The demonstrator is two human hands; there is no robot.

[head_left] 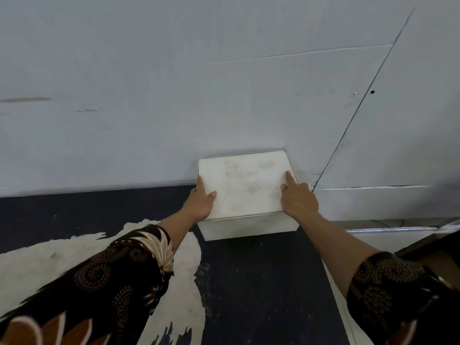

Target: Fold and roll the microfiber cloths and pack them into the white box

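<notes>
white box [245, 188] lid shut, against wall [174, 95] | left hand [200, 202], right hand [297, 199] fingers grasping its sides

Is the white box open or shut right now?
Shut. The white box has its lid lying flat, with the left hand and right hand on its sides.

Dim, flat light; soft focus; wide-angle bend at edges.
</notes>
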